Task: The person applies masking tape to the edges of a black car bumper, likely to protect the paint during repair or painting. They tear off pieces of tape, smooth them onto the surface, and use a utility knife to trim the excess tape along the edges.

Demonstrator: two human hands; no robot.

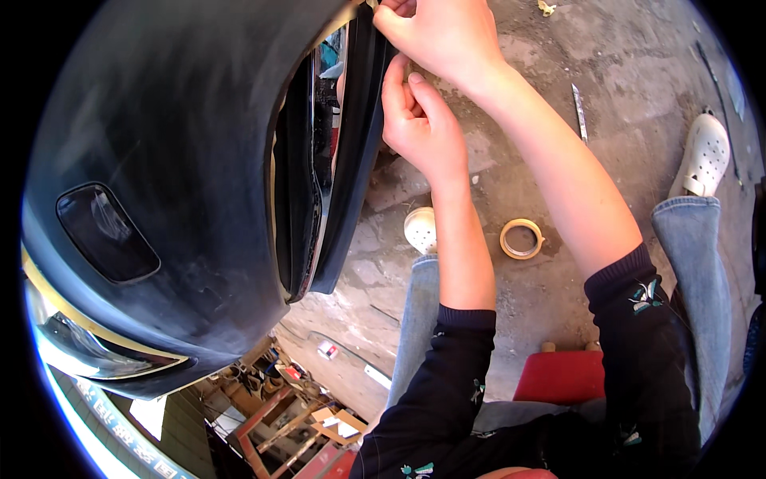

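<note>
At the top, my right hand [451, 32] is closed beside the edge of a dark car body panel [199, 144]. Its fingertips are partly cut off by the picture's upper rim, and what they pinch is hidden. Just below it, my left hand [423, 128] has its fingers curled in with the thumb close to them; anything between them is too small to see. Both hands are next to a black trim strip [351, 191] along an opening with glossy parts inside. Pale yellow masking tape [339, 22] runs along the panel's edge near the right hand.
A roll of masking tape [522, 239] lies on the ground between my feet. A utility knife blade [579, 112] lies farther right. A red stool [562, 375] is at my legs. Lower left are a taped headlight [96, 351] and a wooden frame [271, 427] among clutter.
</note>
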